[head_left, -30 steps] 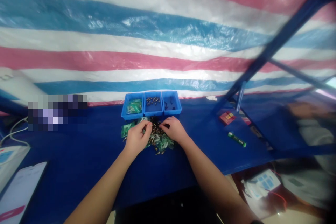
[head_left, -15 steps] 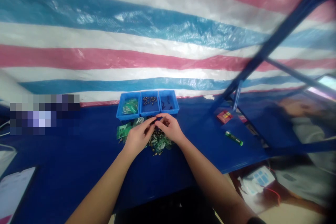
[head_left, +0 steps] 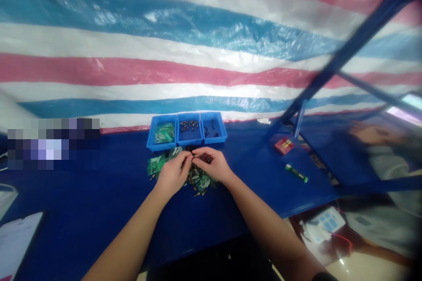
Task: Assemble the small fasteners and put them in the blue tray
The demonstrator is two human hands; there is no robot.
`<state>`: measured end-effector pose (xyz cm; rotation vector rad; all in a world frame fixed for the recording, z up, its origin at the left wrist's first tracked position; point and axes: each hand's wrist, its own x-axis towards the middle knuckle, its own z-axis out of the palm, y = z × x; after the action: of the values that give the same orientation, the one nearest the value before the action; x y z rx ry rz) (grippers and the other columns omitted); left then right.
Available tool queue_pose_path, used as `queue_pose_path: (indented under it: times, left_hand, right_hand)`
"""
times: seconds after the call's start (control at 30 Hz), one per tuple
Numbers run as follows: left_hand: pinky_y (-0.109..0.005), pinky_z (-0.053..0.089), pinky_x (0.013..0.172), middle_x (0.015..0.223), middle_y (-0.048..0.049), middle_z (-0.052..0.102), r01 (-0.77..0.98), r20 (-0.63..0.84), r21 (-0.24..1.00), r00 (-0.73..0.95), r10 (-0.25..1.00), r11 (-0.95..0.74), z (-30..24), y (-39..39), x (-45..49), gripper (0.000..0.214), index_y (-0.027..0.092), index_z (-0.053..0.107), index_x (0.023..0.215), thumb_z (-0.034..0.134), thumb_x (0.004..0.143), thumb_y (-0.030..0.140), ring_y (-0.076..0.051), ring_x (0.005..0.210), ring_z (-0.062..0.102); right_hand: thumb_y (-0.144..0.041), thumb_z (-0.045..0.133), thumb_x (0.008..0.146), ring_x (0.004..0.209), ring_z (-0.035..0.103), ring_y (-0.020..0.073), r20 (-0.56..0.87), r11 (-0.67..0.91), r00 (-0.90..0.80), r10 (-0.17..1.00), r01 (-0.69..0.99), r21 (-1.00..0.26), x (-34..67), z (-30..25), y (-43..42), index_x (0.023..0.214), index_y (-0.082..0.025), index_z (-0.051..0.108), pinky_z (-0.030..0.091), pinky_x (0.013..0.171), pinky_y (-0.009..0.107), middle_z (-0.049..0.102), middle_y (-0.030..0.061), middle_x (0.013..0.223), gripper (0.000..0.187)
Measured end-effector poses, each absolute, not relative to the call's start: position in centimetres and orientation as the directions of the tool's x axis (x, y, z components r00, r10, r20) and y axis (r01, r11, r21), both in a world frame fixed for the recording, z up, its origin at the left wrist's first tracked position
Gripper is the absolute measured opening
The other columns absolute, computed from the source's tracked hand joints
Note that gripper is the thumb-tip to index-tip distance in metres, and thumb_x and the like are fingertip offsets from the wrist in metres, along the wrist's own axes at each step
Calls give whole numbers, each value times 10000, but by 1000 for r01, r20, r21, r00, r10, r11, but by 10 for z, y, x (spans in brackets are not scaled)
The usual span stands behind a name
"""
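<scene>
My left hand (head_left: 172,172) and my right hand (head_left: 213,165) meet fingertip to fingertip, each closed in a pinch. Whatever they hold between them is too small and covered to name. Below them lies a heap of small metal parts and clear-green pieces (head_left: 200,183), partly hidden by the hands. Flat green packets (head_left: 155,165) lie beside my left hand. Just beyond stand three joined blue bins: the left bin (head_left: 161,145) has green packets, the middle bin (head_left: 190,141) small dark metallic parts, the right bin (head_left: 214,139) a few black pieces.
On the right of the blue table (head_left: 257,175) lie a red box (head_left: 284,145) and a green tube (head_left: 296,173). A blue metal frame (head_left: 325,81) rises beyond them. Another person's blurred hand and sleeve (head_left: 384,153) show at far right. A white sheet (head_left: 20,241) lies at left.
My right hand's fingers have curled and spread slightly, and the fingertips of both hands have come a little lower. The view has shifted slightly. Bins and heap stay in place.
</scene>
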<state>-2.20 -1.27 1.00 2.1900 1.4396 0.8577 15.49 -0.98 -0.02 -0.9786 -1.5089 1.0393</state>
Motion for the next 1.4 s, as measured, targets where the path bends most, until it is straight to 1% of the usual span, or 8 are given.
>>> queue_pose_path:
  times: [0.17, 0.33, 0.43, 0.53, 0.67, 0.87, 1.17, 1.4]
  left_hand:
    - [-228, 459, 620, 790, 4, 698, 677, 273, 630, 266, 925, -381, 10, -13, -22, 278, 218, 632, 1020, 425, 975, 398, -142, 686, 662]
    - [-220, 478, 621, 921, -17, 717, 628, 280, 685, 242, 929, -370, 8, -14, -21, 287, 222, 616, 1116, 477, 952, 412, -133, 705, 667]
    - [-217, 472, 610, 943, -19, 713, 619, 294, 687, 240, 925, -379, 8, -15, -21, 275, 221, 620, 1093, 473, 952, 407, -126, 698, 663]
    - [-221, 464, 613, 883, -9, 708, 641, 288, 670, 241, 927, -374, 9, -14, -21, 265, 218, 617, 1059, 449, 962, 399, -127, 679, 655]
    - [-230, 456, 619, 789, 4, 689, 666, 273, 648, 251, 929, -370, 11, -14, -20, 266, 216, 608, 1035, 422, 973, 396, -139, 661, 647]
    - [-228, 438, 594, 720, 5, 665, 688, 277, 616, 265, 924, -382, 12, -15, -19, 299, 203, 619, 968, 387, 984, 392, -140, 629, 631]
    - [-222, 472, 613, 865, -16, 702, 624, 284, 689, 236, 929, -369, 11, -15, -19, 276, 213, 606, 1086, 463, 952, 407, -133, 673, 652]
    - [-217, 446, 609, 773, 5, 680, 667, 271, 651, 242, 932, -362, 9, -14, -19, 272, 207, 621, 1014, 415, 974, 380, -122, 640, 626]
  right_hand:
    - [-363, 693, 824, 719, 654, 143, 286, 298, -105, 952, 119, -947, 154, -2, -11, 1028, -208, 727, 531, 663, 268, 738, 49, 927, 258]
    - [-358, 698, 824, 810, 685, 168, 285, 292, -77, 955, 109, -950, 155, 3, -11, 1026, -209, 735, 550, 730, 288, 742, 56, 972, 253]
    - [-363, 709, 816, 798, 685, 169, 276, 284, -85, 957, 100, -954, 155, 3, -12, 1020, -208, 738, 552, 722, 289, 745, 54, 961, 259]
    - [-367, 717, 809, 769, 679, 162, 273, 282, -95, 957, 101, -954, 154, 1, -12, 1036, -209, 734, 547, 698, 283, 747, 51, 945, 277]
    - [-365, 709, 815, 707, 648, 141, 317, 329, -94, 944, 156, -932, 153, 0, -13, 1021, -214, 737, 528, 654, 269, 742, 44, 922, 257]
    - [-318, 674, 840, 721, 640, 136, 379, 398, -127, 917, 207, -894, 154, 2, -13, 1035, -218, 733, 531, 679, 270, 736, 46, 950, 228]
    - [-359, 669, 844, 750, 653, 156, 350, 360, -87, 933, 211, -909, 155, 3, -13, 1043, -229, 736, 541, 703, 291, 736, 50, 948, 246]
    - [-354, 677, 840, 745, 659, 152, 342, 356, -100, 934, 215, -909, 152, 1, -13, 1056, -231, 730, 541, 702, 285, 742, 44, 956, 254]
